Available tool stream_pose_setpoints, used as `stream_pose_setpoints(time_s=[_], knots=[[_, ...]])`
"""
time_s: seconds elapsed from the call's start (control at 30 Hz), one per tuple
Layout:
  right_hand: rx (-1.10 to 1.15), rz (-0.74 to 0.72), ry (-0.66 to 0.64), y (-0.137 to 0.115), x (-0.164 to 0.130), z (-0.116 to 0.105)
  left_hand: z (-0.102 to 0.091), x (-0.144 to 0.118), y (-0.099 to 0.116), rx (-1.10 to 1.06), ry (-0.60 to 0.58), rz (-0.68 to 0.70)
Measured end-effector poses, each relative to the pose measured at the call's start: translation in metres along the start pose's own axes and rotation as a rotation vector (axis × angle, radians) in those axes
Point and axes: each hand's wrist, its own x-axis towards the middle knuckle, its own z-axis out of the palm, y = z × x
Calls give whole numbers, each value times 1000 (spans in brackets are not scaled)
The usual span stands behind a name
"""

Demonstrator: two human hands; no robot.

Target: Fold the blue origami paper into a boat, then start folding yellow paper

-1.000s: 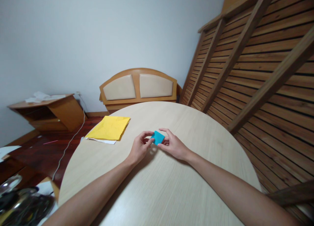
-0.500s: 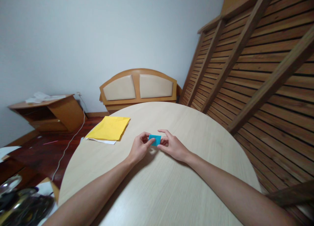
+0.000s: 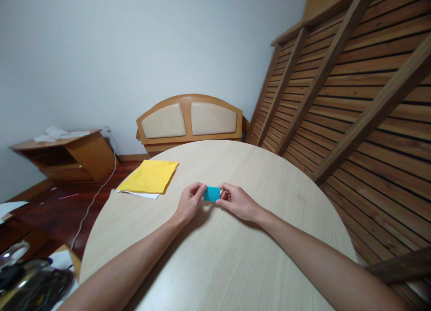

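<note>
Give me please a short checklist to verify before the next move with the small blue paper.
1. Left hand pinches the blue paper: ok.
2. Right hand pinches its other end: ok.
3. Paper edges aligned: cannot tell, fingers cover them.
4. Bare table under the hands: ok.
5. Yellow sheets apart from the hands: ok.

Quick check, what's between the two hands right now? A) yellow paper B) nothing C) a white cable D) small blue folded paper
D: the left hand and right hand each pinch an end of the blue paper over the table; the yellow paper lies apart to the left.
</note>
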Motion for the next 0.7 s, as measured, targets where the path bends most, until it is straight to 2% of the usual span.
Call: stream_pose_setpoints(time_s=[0.2,0.4,0.6,0.7], knots=[[29,-14,-26,2,-2,-1,3,-3,-1,3,-39,43],[-53,23,-11,4,-1,-2,5,-5,-1,114,-158,89],[-42,-6,33,-2,-1,-4,5,-6,-2,117,-166,73],[-81,-33,10,1,-1,-4,4,-7,0,150,-198,78]])
